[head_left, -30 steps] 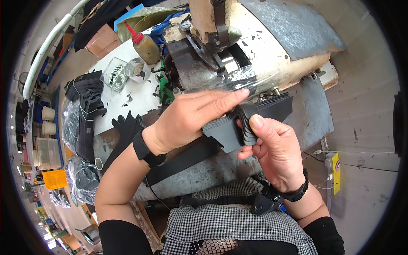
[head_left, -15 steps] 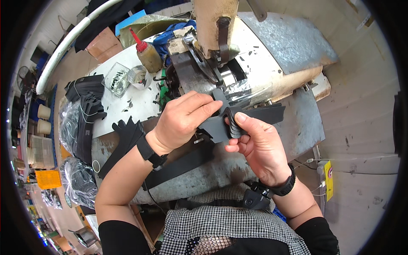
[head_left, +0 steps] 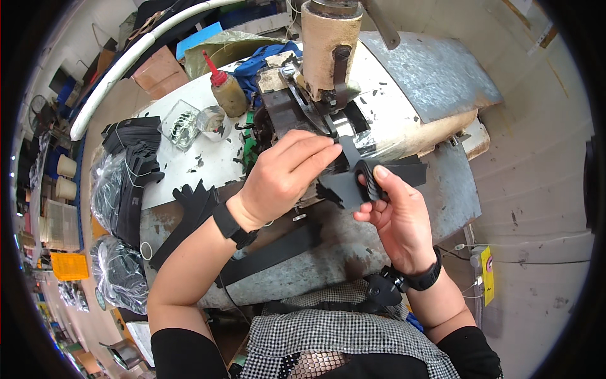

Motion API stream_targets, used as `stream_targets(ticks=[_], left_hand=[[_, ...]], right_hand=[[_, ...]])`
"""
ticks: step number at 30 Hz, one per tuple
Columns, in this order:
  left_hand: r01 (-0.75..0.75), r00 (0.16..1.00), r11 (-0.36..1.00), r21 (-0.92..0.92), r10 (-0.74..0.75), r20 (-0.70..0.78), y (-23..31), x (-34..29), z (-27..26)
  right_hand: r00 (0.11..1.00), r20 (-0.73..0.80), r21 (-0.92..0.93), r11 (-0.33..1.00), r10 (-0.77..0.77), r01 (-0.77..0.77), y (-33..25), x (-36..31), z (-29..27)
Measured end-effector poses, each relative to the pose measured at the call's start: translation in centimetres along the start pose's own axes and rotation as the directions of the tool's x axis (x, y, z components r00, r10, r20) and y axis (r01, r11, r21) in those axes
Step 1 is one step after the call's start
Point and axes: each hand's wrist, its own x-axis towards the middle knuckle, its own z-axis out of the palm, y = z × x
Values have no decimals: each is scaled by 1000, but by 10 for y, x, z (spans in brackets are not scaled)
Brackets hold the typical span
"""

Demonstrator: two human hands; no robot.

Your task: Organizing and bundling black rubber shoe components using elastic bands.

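In front of a cream-coloured machine (head_left: 328, 47) I hold several flat black strips with both hands. My right hand (head_left: 404, 224) grips a folded bundle of black strips (head_left: 370, 180), thumb on top and fingers curled underneath. The bundle's ends spread to both sides of that hand. One grey-black strip (head_left: 349, 153) points from the bundle toward the metal roller (head_left: 343, 126) of the machine. My left hand (head_left: 281, 180) has its fingers pressed together at that strip's left edge, close to the roller; its thumb is mostly hidden.
More black strips (head_left: 192, 211) lie at the left, with a long one (head_left: 271, 256) along the table's near edge. Tied black bundles (head_left: 132, 170), a clear box (head_left: 182, 124), a round cup (head_left: 213, 122) and a red-capped oil bottle (head_left: 228, 95) stand further left. Dark scraps litter the white tabletop.
Both hands and the bundle have moved slightly right in the picture. The single strip now stretches more openly toward the roller. The whole view has shifted a little, the machine appearing lower.
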Motion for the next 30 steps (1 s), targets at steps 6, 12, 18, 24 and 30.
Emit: stream_targets(ticks=[6, 12, 18, 24, 30], left_hand=[[54, 985, 952, -303, -2, 170, 22, -3, -7], [246, 966, 933, -263, -215, 141, 14, -13, -5], [156, 985, 982, -108, -146, 95, 0, -6, -6], [148, 986, 983, -112, -138, 93, -3, -1, -1], [-53, 998, 996, -75, 51, -23, 7, 4, -1]], right_hand=[[994, 94, -25, 998, 52, -50, 1, -19, -6], [988, 100, -5, 993, 116, -116, 5, -6, 2], [988, 115, -2, 995, 102, -102, 4, 7, 12], [992, 94, 16, 996, 83, -84, -2, 10, 10], [999, 37, -1, 1000, 19, -19, -4, -5, -2]])
